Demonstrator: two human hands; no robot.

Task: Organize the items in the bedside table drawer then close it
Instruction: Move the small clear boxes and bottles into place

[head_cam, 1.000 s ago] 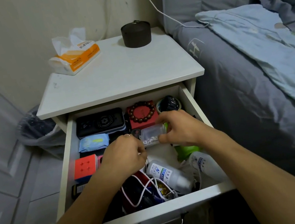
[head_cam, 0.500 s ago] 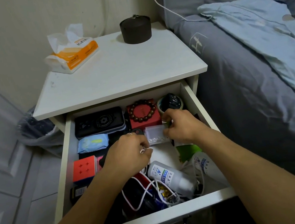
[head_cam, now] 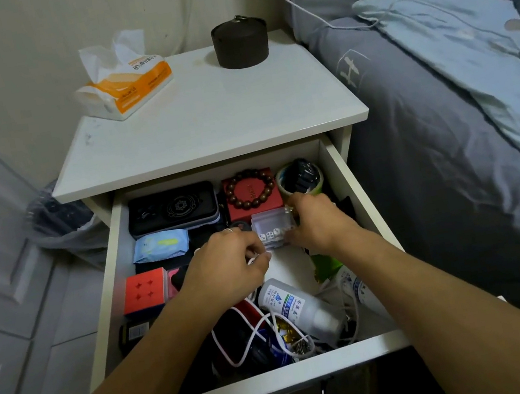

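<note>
Both hands, left hand [head_cam: 229,264] and right hand [head_cam: 316,221], grasp one clear, ribbed plastic box [head_cam: 271,229] of small white dice; two smooth white bottles [head_cam: 297,308] lie nearby.

The white bedside table drawer [head_cam: 361,199] stands pulled fully open, packed with items. Along its back edge lie a black case [head_cam: 172,208] at the left, a red box [head_cam: 253,196] with a brown bead bracelet [head_cam: 249,187] on top, and a tape roll [head_cam: 298,177] at the back right corner. A clear plastic box of dice [head_cam: 271,231] sits mid-drawer, just in front of the red box. A blue wipes pack [head_cam: 160,245] and a red cube [head_cam: 144,290] lie by the left edge. Near the front edge, a white bottle [head_cam: 301,309] lies tilted among a tangled white cable [head_cam: 243,345].
</note>
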